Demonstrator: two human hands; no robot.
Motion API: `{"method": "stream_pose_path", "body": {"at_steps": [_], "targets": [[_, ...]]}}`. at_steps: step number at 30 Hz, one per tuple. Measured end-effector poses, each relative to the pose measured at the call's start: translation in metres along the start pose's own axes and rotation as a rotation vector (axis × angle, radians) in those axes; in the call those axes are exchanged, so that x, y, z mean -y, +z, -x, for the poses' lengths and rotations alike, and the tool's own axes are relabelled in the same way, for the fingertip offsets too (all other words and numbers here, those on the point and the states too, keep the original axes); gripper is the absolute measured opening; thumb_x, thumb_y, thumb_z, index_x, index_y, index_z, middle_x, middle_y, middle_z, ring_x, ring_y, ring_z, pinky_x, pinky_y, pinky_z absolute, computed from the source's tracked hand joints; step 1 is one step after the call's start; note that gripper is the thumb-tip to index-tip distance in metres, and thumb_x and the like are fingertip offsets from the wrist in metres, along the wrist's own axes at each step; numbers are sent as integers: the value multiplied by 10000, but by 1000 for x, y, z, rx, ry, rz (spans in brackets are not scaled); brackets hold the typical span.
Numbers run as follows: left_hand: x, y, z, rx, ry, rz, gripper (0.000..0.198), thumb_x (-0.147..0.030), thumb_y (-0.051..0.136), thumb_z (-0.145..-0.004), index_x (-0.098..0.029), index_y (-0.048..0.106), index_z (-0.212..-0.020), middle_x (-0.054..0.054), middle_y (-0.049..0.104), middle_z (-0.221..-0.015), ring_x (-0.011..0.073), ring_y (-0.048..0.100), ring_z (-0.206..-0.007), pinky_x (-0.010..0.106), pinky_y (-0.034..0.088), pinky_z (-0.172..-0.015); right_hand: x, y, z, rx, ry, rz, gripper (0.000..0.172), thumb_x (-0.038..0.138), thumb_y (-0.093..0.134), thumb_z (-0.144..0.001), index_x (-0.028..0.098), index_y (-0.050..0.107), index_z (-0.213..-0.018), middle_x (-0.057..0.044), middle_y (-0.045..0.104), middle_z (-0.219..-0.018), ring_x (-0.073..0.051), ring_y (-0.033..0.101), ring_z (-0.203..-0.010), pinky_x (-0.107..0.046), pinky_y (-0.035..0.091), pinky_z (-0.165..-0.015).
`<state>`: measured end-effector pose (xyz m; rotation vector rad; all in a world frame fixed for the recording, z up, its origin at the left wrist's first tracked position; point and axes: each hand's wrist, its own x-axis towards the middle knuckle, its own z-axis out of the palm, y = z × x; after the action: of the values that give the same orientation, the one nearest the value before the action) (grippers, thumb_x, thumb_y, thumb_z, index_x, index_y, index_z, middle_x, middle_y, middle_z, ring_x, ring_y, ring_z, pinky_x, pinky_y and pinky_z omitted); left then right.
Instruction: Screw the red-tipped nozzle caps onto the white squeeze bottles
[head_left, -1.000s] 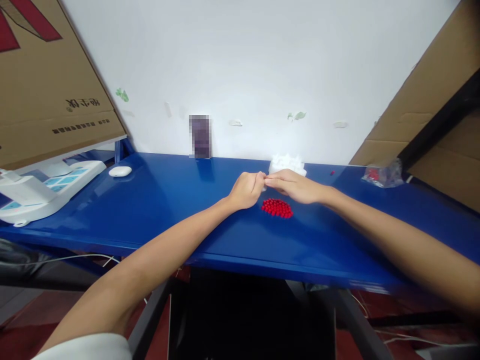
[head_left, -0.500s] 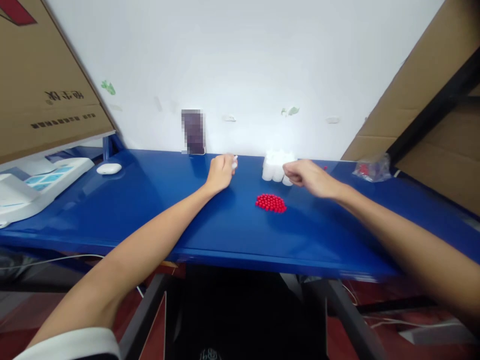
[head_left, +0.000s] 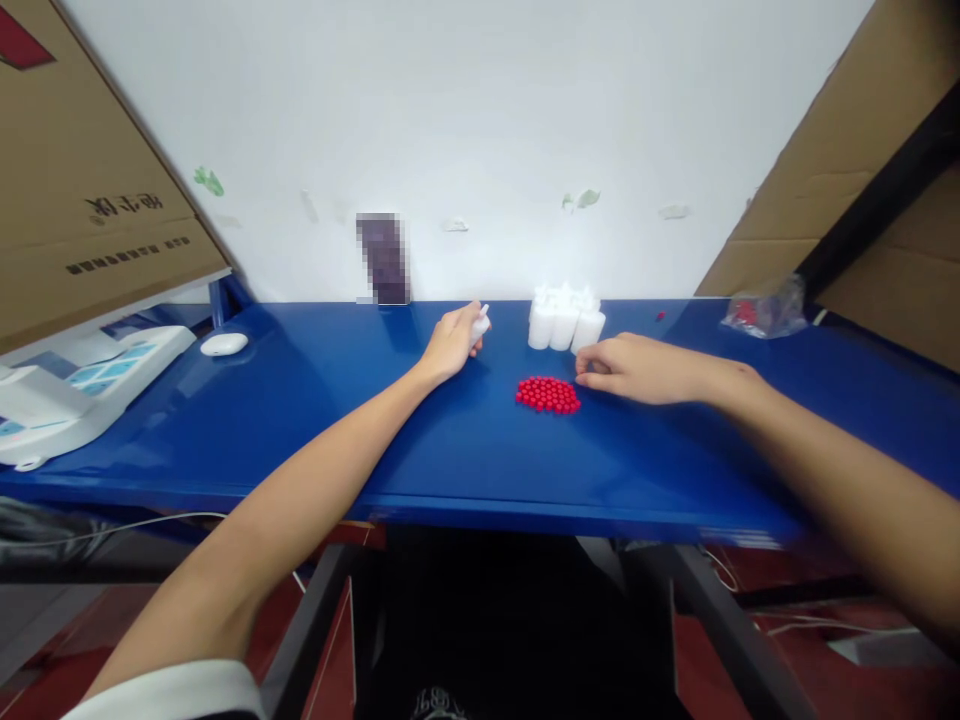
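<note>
My left hand [head_left: 454,342] is closed around a small white dropper bottle [head_left: 481,325], its thin nozzle pointing up and to the right past the fingers. My right hand [head_left: 637,368] hovers just right of a flat cluster of small red caps [head_left: 548,394] on the blue table. Its fingers are curled, with a small gap between thumb and forefinger, and nothing shows between them. Behind the caps a group of several white dropper bottles [head_left: 564,322] stands upright, close together. The nearest bottle on the right leans a little, close to my right fingertips.
A clear plastic bag [head_left: 766,310] with red pieces lies at the back right; one loose red cap [head_left: 660,316] is left of it. A white case [head_left: 224,344] and a power strip [head_left: 142,365] are on the left. A blurred dark phone-like object [head_left: 386,260] leans on the wall.
My right hand has moved away from the white bottles, down beside the red caps, and its fingers have loosened. The left hand still holds its bottle, now turned so more shows. The view has shifted slightly.
</note>
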<state>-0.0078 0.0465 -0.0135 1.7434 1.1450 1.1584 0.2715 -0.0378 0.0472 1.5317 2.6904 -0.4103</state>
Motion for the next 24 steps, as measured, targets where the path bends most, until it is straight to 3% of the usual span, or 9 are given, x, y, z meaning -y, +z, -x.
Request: {"method": "stream_pose_path", "body": {"at_steps": [6, 14, 24], "targets": [[-2, 0, 5, 57, 76, -108, 608, -691, 369, -996, -186, 645, -798, -8, 552, -576, 125, 522, -512, 259, 414, -540, -4, 8, -4, 19, 48, -3, 382, 431, 515, -958, 219, 562, -644, -70, 646, -691, -201, 545, -603, -382, 379, -622], [-15, 0, 16, 194, 389, -476, 525, -537, 345, -1039, -192, 527, -687, -3, 599, -660, 133, 522, -624, 280, 363, -655, 4, 5, 0, 89, 71, -68, 248, 302, 600, -853, 230, 482, -647, -5, 555, -621, -161, 462, -550, -357, 322, -575], [-21, 2, 20, 246, 419, -598, 523, -507, 343, -1043, -191, 587, -705, 9, 623, -684, 139, 490, -602, 284, 315, -637, 6, 6, 0, 130, -11, -157, 188, 255, 582, -833, 235, 456, -694, 17, 487, -621, -150, 408, -574, -335, 316, -571]]}}
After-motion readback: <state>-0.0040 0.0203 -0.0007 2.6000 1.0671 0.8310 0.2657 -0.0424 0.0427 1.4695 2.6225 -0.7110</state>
